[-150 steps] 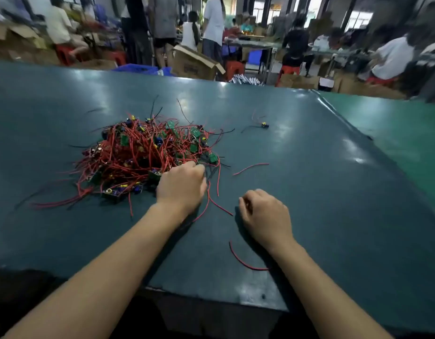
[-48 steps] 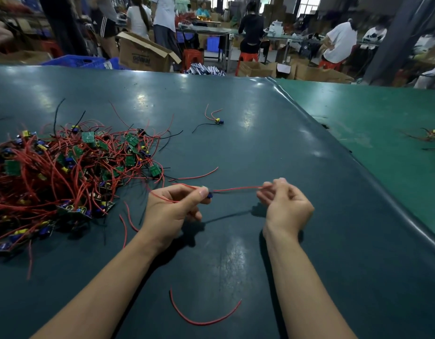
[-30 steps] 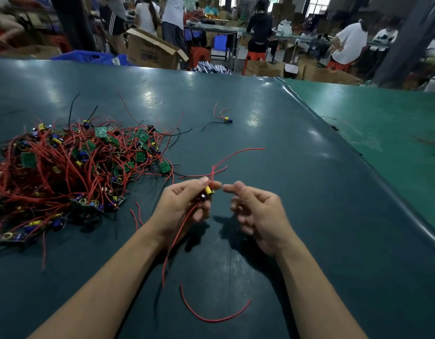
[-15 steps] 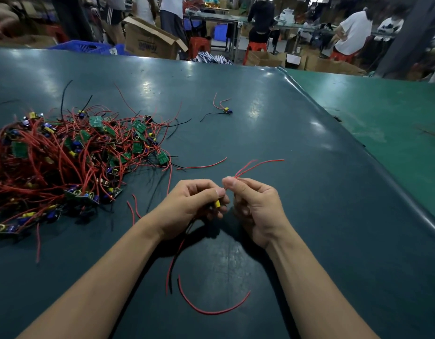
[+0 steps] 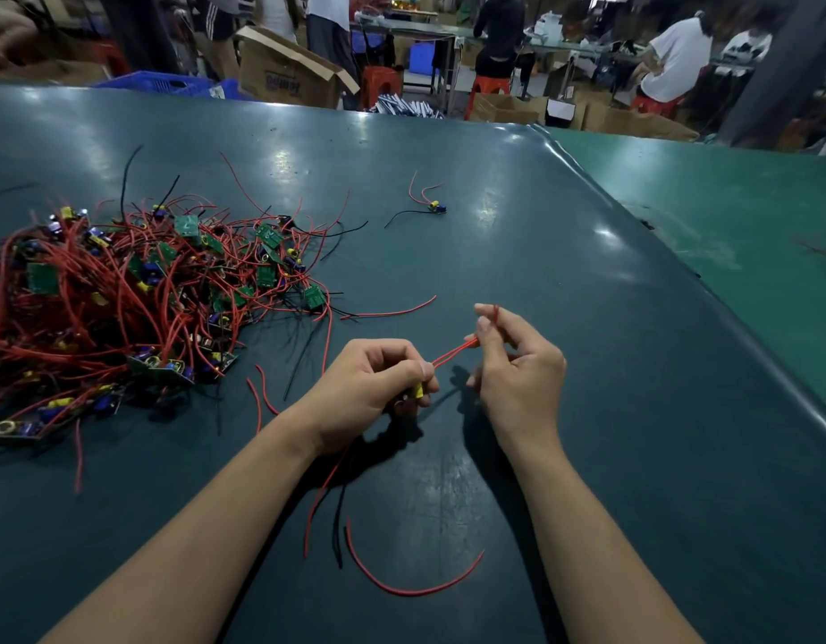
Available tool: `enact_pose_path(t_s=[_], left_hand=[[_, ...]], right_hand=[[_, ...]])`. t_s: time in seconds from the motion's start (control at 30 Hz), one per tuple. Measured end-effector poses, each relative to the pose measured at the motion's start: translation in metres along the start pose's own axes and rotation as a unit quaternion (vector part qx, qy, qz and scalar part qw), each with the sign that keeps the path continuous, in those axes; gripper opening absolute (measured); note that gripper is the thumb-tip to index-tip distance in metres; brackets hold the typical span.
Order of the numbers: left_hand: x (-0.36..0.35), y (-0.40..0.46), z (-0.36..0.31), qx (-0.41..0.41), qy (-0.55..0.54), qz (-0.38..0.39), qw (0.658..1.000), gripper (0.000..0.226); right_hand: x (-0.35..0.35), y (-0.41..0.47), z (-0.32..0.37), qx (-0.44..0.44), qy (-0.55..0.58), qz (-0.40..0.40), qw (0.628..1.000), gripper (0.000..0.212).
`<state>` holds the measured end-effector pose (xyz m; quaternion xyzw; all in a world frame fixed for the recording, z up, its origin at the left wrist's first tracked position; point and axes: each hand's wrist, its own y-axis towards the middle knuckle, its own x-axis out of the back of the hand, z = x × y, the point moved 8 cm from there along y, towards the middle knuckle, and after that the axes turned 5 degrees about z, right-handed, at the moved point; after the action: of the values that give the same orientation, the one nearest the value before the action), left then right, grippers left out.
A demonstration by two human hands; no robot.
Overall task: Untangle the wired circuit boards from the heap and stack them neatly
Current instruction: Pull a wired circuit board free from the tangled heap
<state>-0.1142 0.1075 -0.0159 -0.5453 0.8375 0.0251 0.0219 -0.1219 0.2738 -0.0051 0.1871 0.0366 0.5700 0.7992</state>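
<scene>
a dark teal worktop (image 5: 494, 481) fills the view, its near edge under the person's forearms. nearest on it lies a loose red wire (image 5: 411, 585) curved in an arc, with thin red and black leads trailing down beside it from the left hand (image 5: 364, 392). that hand's grip is clamped on a small circuit board (image 5: 413, 395), of which only a yellow part and a bit of metal show between the curled fingers. two red leads (image 5: 453, 353) run taut from it to the right hand (image 5: 518, 369), whose thumb and forefinger pinch them where they loop over the fingertip; the other fingers hang loosely curled.

further left sits the heap (image 5: 137, 290), a dense knot of red wire with green boards and blue and yellow parts, well apart from both hands. beyond it, alone toward the middle of the worktop, lies one separate board (image 5: 436, 206) with its red and black leads spread. no neat stack shows yet, so the job looks barely begun. a lighter green worktop (image 5: 727, 216) adjoins on the right, and past both are cardboard boxes (image 5: 285, 72) and seated people at benches.

the likely trouble: pulling the leads hard against the clamped board could strain the solder joints or tear a lead off. the trailing leads below the left hand could also catch the loose red wire and drag it along, or snag back into the heap.
</scene>
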Motion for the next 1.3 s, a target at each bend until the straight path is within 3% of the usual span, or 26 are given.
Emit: enact_pose_path(t_s=[0.13, 0.23, 0.27, 0.37, 0.4, 0.47, 0.57, 0.7, 0.8, 0.93, 0.97, 1.03, 1.1, 1.17, 1.3], left_hand=[[0.002, 0.000, -0.001, -0.003, -0.003, -0.009, 1.000, 0.033], [0.009, 0.000, -0.002, -0.019, -0.031, -0.056, 0.998, 0.036], [0.012, 0.000, -0.001, -0.024, -0.050, -0.076, 0.996, 0.034], [0.012, 0.001, -0.003, -0.037, -0.014, -0.091, 0.995, 0.026], [0.008, 0.000, -0.005, -0.043, 0.034, -0.076, 0.996, 0.024], [-0.001, 0.000, -0.008, -0.054, 0.118, -0.039, 0.991, 0.023], [-0.001, 0.000, -0.008, -0.046, 0.117, -0.029, 0.992, 0.022], [0.000, 0.000, -0.004, -0.024, 0.061, -0.008, 0.998, 0.025], [-0.001, -0.001, -0.004, -0.019, 0.044, 0.007, 0.999, 0.028], [0.005, -0.003, -0.004, -0.022, -0.023, -0.018, 0.999, 0.020], [0.008, -0.002, -0.003, -0.025, -0.042, -0.035, 0.998, 0.018], [0.009, -0.001, -0.003, -0.035, -0.065, -0.054, 0.996, 0.017], [0.007, -0.001, -0.004, -0.043, -0.052, -0.050, 0.996, 0.015], [0.006, -0.001, -0.005, -0.048, -0.029, -0.044, 0.997, 0.016], [0.010, 0.002, -0.001, -0.035, -0.016, -0.057, 0.998, 0.029]], right_hand=[[0.013, 0.004, -0.019, -0.127, 0.209, -0.075, 0.967, 0.024], [0.022, 0.003, -0.026, -0.179, 0.259, -0.105, 0.943, 0.028], [0.016, 0.002, -0.025, -0.188, 0.246, -0.062, 0.949, 0.031], [-0.024, -0.013, -0.011, -0.205, 0.158, 0.177, 0.950, 0.037], [-0.032, -0.018, -0.008, -0.204, 0.140, 0.228, 0.942, 0.034], [-0.036, -0.021, -0.004, -0.203, 0.148, 0.254, 0.934, 0.022], [-0.029, -0.014, -0.005, -0.210, 0.175, 0.194, 0.942, 0.014], [0.002, 0.003, -0.018, -0.203, 0.264, 0.012, 0.943, 0.011], [0.014, 0.006, -0.020, -0.180, 0.261, -0.055, 0.947, 0.013], [0.036, 0.010, -0.029, -0.180, 0.322, -0.138, 0.919, 0.024], [0.035, 0.012, -0.028, -0.183, 0.318, -0.112, 0.923, 0.025], [0.012, 0.006, -0.019, -0.196, 0.257, 0.044, 0.945, 0.030], [-0.025, -0.014, -0.007, -0.188, 0.175, 0.240, 0.936, 0.035], [-0.046, -0.032, 0.004, -0.147, 0.119, 0.354, 0.916, 0.033], [-0.041, -0.030, 0.007, -0.121, 0.106, 0.318, 0.934, 0.019]])
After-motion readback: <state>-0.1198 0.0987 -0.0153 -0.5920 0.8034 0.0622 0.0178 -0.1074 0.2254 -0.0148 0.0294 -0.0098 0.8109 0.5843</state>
